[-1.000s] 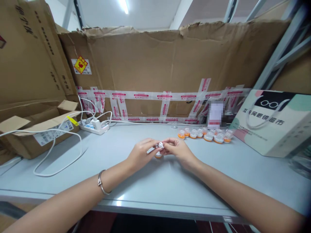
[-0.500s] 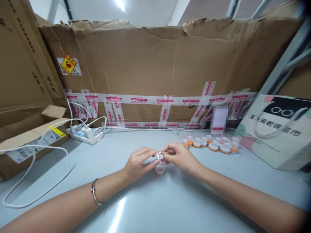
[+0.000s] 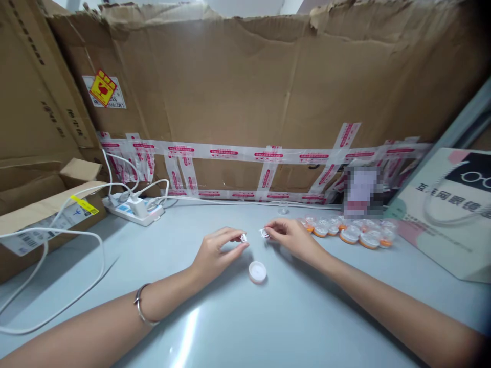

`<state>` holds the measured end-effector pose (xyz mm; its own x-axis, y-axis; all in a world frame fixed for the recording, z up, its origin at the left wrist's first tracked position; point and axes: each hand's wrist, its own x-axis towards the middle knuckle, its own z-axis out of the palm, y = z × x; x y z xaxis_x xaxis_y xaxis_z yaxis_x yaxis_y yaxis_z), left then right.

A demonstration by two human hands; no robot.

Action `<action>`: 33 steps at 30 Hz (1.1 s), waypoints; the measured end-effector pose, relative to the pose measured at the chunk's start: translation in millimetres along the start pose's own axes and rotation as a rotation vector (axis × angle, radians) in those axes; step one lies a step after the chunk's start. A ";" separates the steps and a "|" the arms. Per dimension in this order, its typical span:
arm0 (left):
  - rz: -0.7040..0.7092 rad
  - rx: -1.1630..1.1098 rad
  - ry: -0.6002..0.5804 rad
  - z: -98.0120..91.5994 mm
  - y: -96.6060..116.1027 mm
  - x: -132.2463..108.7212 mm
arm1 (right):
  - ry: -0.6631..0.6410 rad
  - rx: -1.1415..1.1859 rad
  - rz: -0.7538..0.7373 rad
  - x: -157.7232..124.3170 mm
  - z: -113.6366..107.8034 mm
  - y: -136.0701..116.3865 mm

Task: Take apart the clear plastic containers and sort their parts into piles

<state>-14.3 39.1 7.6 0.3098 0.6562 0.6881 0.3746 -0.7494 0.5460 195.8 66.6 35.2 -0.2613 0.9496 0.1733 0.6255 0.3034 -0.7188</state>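
Observation:
Between thumb and fingers, my left hand (image 3: 220,249) pinches a small white plastic piece (image 3: 243,238). A second small white piece (image 3: 264,233), with thin prongs, is pinched by my right hand (image 3: 289,236). The two pieces are apart, with a narrow gap between my hands. Both are too small to name more exactly. Below and between the hands, a round white cap-like container (image 3: 257,272) with an orange lower edge stands on the table, its shallow hollow facing up. Neither hand touches it.
At the right, several clear-topped round containers with orange bases (image 3: 351,234) stand clustered beside a paper bag (image 3: 441,214). A small clear piece (image 3: 283,208) lies at the back. A power strip (image 3: 134,210), white cables and an open carton (image 3: 42,230) occupy the left.
My hands have moved apart, and the white part once held between them is now two pieces, one in each hand. The round container shows fully. The view has tilted down.

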 end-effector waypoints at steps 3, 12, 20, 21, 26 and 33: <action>-0.048 -0.040 -0.020 1.0 -2.1 0.7 | 0.036 -0.435 -0.185 14.9 -10.2 6.9; 0.008 -0.006 -0.075 0.3 -1.0 -2.0 | -0.131 -0.864 -0.105 57.7 -25.9 23.0; 0.034 -0.026 -0.134 1.2 -0.5 -5.1 | -0.143 -1.017 0.116 27.4 -48.1 47.1; 0.037 -0.026 -0.137 1.2 -0.2 -5.6 | -0.161 -1.016 0.146 24.8 -51.1 49.5; 0.064 -0.007 -0.137 0.3 3.6 -7.0 | -0.208 -1.051 0.195 11.5 -66.4 57.2; 0.057 -0.007 -0.147 0.2 6.6 -7.0 | -0.171 -1.088 0.161 -19.4 -90.5 77.5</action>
<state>-13.8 29.6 6.3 0.4555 0.6177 0.6411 0.3468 -0.7863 0.5113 315.9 78.9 37.1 -0.1651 0.9860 -0.0245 0.9504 0.1657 0.2633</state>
